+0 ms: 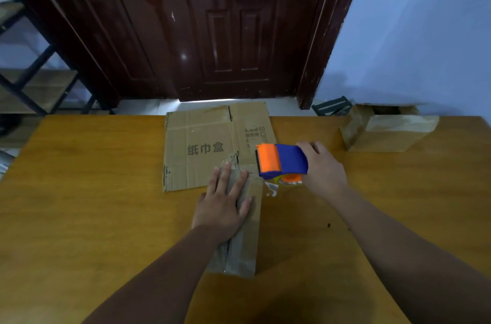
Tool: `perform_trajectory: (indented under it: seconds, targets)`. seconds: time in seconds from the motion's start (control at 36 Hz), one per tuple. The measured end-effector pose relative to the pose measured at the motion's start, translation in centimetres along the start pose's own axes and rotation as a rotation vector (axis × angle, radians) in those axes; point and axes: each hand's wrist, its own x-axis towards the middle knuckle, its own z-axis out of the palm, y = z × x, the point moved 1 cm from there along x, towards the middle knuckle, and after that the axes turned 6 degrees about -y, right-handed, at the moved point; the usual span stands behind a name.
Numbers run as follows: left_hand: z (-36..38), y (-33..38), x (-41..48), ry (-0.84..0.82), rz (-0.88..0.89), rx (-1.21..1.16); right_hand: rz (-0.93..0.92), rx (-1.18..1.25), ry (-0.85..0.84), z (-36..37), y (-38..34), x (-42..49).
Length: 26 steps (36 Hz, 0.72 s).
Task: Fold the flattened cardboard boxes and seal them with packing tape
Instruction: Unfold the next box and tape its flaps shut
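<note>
Narrow box: a long, folded cardboard box (247, 244) lies in the middle of the table (93, 191), its length running away from the person; glossy tape covers its top.
Left hand: the left hand (221, 208) lies palm down on the far half of the narrow box.
Left fingers: the fingers (224, 177) are straight and a little spread, pressing flat on the top; they grasp nothing.
Tape dispenser: a tape dispenser (281, 161) with an orange front and a blue body is at the far end of the narrow box, its toothed edge turned to the left; an orange roll core shows below it.
Right hand: the right hand (325, 167) holds the tape dispenser from the right side.
Right fingers: they are curled around the blue body; only the upper ones (309, 147) can be seen.
Tape scrap: a small piece of clear tape (271, 188) lies on the table just beside the narrow box, under the dispenser.
Flat cardboard: a flattened box (202, 132) lies just behind the narrow box; its far edge passes over the far table edge.
Writing: the flat cardboard carries the printed characters 纸巾盒; small check boxes are printed more to the right, too small to read.
Taped box: another closed box (388, 137) stands at the far right of the table, well apart from the hands.
Free room: bare wood lies to the left, to the right and near the person.
Background: a dark red door (212, 31) and a pale wall (425, 31).
</note>
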Motion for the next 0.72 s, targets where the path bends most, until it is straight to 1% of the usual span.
perform_trajectory:
  seconds: [0.17, 0.31, 0.5, 0.72]
  targets:
    - [-0.2, 0.0, -0.1, -0.014, 0.007, -0.002, 0.070, 0.106, -0.058, 2.1, 1.0, 0.1]
    - [-0.3, 0.0, -0.1, -0.015, 0.004, -0.013, 0.114, 0.185, -0.074, 2.9, 1.3, 0.1]
    - [-0.2, -0.1, 0.0, -0.011, 0.016, -0.028, 0.130, 0.210, -0.086, 3.9, 1.7, -0.5]
    - [-0.2, -0.1, -0.1, -0.004, 0.020, -0.011, 0.190, 0.335, -0.060, 5.3, 1.9, -1.4]
